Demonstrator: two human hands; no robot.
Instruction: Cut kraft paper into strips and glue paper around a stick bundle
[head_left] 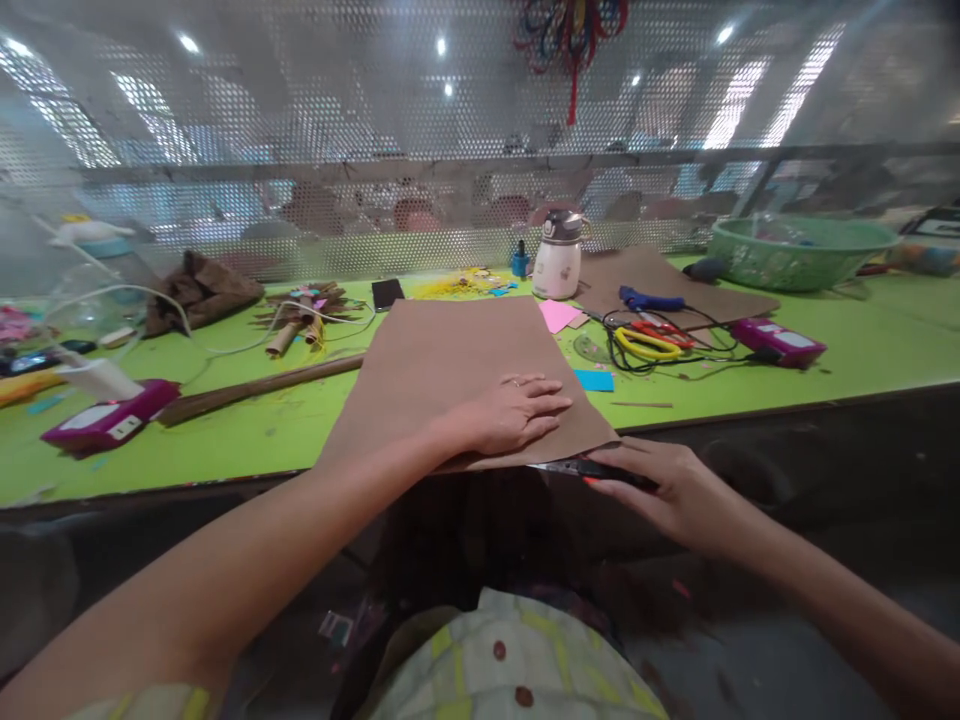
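Observation:
A large brown paper sheet (450, 360) lies on the green table (247, 440), its near edge hanging over the table's front edge. My left hand (510, 412) rests flat on the sheet's near right part, fingers stretched out, a ring on one finger. My right hand (667, 485) is just past the sheet's near right corner, closed round a dark utility knife (592, 468) whose tip points left along the sheet's front edge.
Right of the sheet lie yellow and red scissors (649, 340), black cables, a blue glue gun (649, 299), a magenta box (780, 341) and a green basket (802, 250). A white bottle (559, 260) stands behind. At left are another magenta box (112, 420), a wooden stick (262, 385) and paper scraps.

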